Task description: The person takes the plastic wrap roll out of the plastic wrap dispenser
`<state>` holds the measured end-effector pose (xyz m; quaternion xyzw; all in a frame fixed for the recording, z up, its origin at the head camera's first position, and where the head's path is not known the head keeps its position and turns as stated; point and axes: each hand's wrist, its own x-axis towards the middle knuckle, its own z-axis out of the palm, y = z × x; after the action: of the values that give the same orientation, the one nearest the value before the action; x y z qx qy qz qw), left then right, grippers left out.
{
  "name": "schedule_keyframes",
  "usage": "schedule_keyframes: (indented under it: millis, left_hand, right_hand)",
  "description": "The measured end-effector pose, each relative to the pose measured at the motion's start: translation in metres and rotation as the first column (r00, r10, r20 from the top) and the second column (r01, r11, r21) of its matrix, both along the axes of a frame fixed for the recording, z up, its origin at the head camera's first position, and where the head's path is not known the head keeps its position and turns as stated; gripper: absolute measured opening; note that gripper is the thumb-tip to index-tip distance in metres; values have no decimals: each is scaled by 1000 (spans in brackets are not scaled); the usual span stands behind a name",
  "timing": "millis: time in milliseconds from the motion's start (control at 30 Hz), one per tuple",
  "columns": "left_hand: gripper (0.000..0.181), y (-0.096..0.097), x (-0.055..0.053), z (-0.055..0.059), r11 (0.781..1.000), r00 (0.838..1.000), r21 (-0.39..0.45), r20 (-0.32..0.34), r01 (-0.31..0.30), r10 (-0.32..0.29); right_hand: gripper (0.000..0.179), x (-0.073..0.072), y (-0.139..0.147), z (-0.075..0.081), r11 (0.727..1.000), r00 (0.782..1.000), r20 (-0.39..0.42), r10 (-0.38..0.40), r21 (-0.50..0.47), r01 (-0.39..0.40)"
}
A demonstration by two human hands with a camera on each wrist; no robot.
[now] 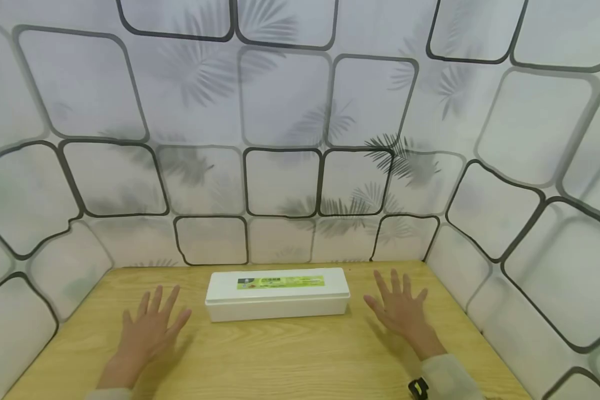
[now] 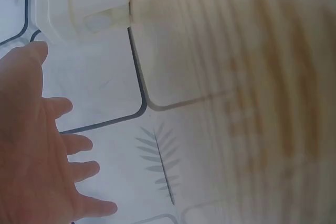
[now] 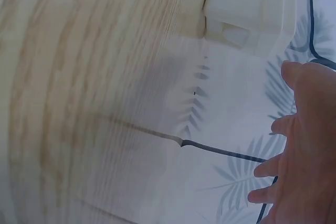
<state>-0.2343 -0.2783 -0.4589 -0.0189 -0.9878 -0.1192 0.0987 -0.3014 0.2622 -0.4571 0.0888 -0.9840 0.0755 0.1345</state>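
White, long, plastic-looking lidded box (image 1: 277, 297): just below centre in the head view, lid on, a green-and-yellow printed label (image 1: 281, 282) running along its top.
Pale wood-grain table (image 1: 280, 355): spread across the bottom of the frame, the box towards its far edge, near the grey-white wall covering with rounded squares and palm fronds (image 1: 285, 183).
Bare left hand (image 1: 152, 325): lower left, fingers fanned wide, nothing held, apart from the box.
Bare right hand (image 1: 402, 308): lower right, fanned just as wide, nothing held, nearer its end of the box; pale sleeve (image 1: 450, 378) behind. Palms touching wood? Cannot tell.
Left wrist view: box end at upper left, thumb just below it, fingers splayed down the left side.
Right wrist view: box end at upper right, thumb below, fingers splayed at the right edge.
Box ends: a careless inward sweep could knock one, skewing the box or shoving it wallwards.
Lid: if loose, lifting by it alone could drop the base; its fit doesn't show.
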Motion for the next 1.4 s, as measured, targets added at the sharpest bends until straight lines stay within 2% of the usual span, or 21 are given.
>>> schedule_keyframes:
  millis: [133,200,267,333,433,500,700,800,900,1067,1400]
  left_hand:
    - [74,-1,0,0,1000,999,9,-32,26,-26]
    - [71,-1,-2,-1,998,994,21,-91,66,-64]
    - [68,0,-4,-2,990,985,74,-136,117,-107]
    - [66,3,-7,-3,969,978,172,-143,178,-154]
    - [67,8,-11,-3,915,975,339,-97,219,-198]
    - [68,12,-13,-2,886,976,411,-62,216,-209]
    - [71,21,-20,-1,846,981,505,-2,170,-195]
    - [74,25,-24,-4,812,981,566,34,139,-192]
    - [73,28,-28,-11,786,980,607,58,117,-191]
    - [68,31,-35,-20,773,982,623,42,120,-186]
    - [66,35,-42,-21,729,981,672,21,127,-190]
  right_hand:
    - [69,-1,-5,0,999,999,-35,38,-9,-39]
    - [65,-1,-8,2,997,995,-72,72,-15,-73]
    - [63,-2,-11,3,994,987,-118,106,-23,-109]
    - [62,-3,-15,5,989,978,-160,136,-41,-145]
    - [61,-6,-22,8,979,964,-201,171,-72,-189]
    - [61,-10,-28,9,973,957,-218,193,-83,-215]
    - [63,-20,-52,15,956,949,-193,251,-102,-274]
    - [64,-21,-66,19,946,944,-167,285,-107,-305]
    - [65,-20,-79,23,933,930,-158,333,-90,-349]
    - [68,-22,-97,26,914,910,-124,395,-45,-403]
    - [73,-33,-127,29,869,869,-35,494,12,-494]
